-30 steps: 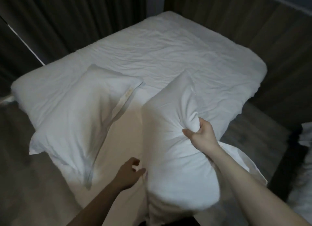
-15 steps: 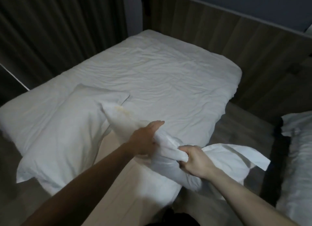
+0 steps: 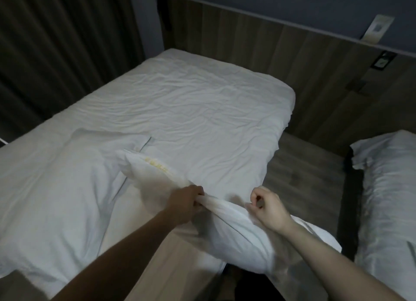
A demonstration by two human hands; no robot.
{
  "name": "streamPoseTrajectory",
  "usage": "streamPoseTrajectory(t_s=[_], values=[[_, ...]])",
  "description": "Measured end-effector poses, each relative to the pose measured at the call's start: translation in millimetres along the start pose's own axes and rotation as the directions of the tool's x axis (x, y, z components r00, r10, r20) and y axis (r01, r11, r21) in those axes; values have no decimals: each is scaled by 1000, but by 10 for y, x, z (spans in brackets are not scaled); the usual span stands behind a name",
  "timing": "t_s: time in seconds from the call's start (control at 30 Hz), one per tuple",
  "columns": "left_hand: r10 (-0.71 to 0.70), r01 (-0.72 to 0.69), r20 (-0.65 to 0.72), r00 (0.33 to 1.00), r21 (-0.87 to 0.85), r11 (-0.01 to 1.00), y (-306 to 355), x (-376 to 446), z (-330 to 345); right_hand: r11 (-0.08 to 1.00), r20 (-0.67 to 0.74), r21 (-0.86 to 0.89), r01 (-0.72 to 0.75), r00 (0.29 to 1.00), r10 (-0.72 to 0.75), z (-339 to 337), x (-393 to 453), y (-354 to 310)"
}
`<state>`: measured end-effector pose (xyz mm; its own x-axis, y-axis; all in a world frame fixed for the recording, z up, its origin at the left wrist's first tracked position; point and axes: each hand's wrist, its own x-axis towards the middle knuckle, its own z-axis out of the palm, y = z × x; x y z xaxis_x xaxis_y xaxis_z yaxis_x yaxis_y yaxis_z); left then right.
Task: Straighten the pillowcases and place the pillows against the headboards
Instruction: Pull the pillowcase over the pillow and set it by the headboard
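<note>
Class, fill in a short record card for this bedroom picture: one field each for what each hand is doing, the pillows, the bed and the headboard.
Left hand: grips bunched pillowcase fabric
Right hand: fingers curled at the same pillow's upper edge
Held pillow: at bed's near edge, yellowish stain at far end
Second pillow: lying flat on bed, left
Bed: wrinkled white sheet
Headboard: wooden, no pillow against it

Single view only: head-worn wide-angle camera; no second view, hence no shared region. Vantage: standing at near edge of bed [image 3: 202,102], looking forward and steeply down; lens tilted, so bed runs diagonally toward upper right. Close range: forearms enter from bottom edge; left hand [image 3: 184,204] and right hand [image 3: 267,206] lie just below frame centre. Far field: wood panel wall [image 3: 292,51] across top; curtain [image 3: 56,42] upper left; second bed [image 3: 389,199] cut by right edge.
</note>
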<state>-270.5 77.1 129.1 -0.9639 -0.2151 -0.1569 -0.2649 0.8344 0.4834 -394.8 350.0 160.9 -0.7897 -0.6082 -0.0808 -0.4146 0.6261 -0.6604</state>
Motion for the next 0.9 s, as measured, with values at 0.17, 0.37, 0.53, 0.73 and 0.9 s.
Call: streamPoseTrajectory(t_s=[0.17,0.37,0.53,0.73,0.9], values=[[1,-3,-106,994,-14,1000,339,346,122,987,287,6,-163,945,154,-189,35,544],[8,-10,-123,992,-14,1000,911,1008,166,973,360,-197,-119,915,184,-418,318,1381],[89,-107,-254,963,-55,993,1521,1498,93,979,360,-205,11,931,65,-1034,896,1888],[50,-103,-437,898,-98,990,2029,2163,-239,992,202,-128,-4,979,30,-1948,1682,2002],[-77,-30,-485,871,-208,978,2203,2860,-431,993,95,-105,50,995,-40,-2563,2366,2001]])
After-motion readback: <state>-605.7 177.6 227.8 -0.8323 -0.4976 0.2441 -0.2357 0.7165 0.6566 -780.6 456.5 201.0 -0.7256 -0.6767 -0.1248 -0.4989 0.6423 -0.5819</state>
